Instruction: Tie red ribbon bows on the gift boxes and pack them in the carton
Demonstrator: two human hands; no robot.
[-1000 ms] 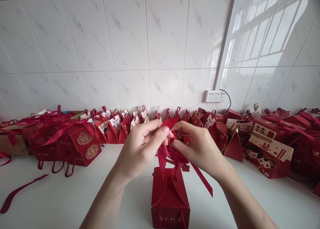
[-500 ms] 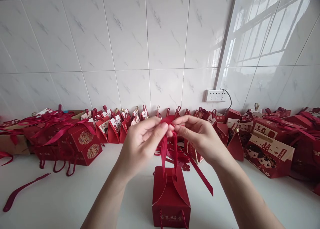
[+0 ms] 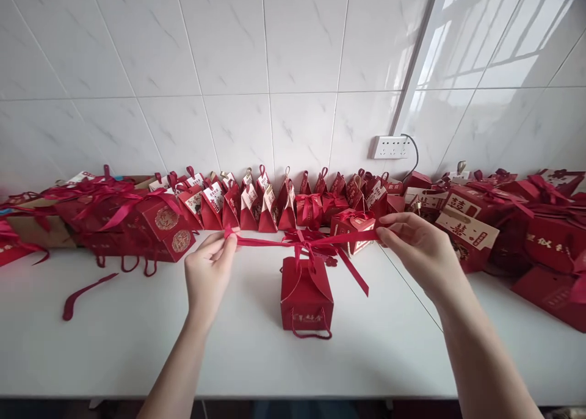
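Observation:
A red gift box (image 3: 306, 291) with a rope handle and gold lettering stands upright on the white table. From its top a red ribbon (image 3: 265, 242) stretches out sideways, crossing just above the closed flaps. My left hand (image 3: 208, 266) pinches one end of that ribbon, out to the left of the box. The other end is pinched by my right hand (image 3: 414, 245), about level with the left. Both hands are raised off the table. Behind the box lie more loose ribbon and a dark red flower-shaped piece (image 3: 330, 261).
Rows of small red boxes (image 3: 213, 208) line the tiled wall. Larger red boxes crowd the left (image 3: 158, 229) and right (image 3: 467, 226) sides. A loose red strap (image 3: 82, 297) lies at left on the table (image 3: 220, 358). A power strip (image 3: 391, 147) is on the wall.
My hands were close together above the box, fingers at the ribbon's middle. They have moved apart and lower, drawing the ribbon out to both sides. The view has tilted down.

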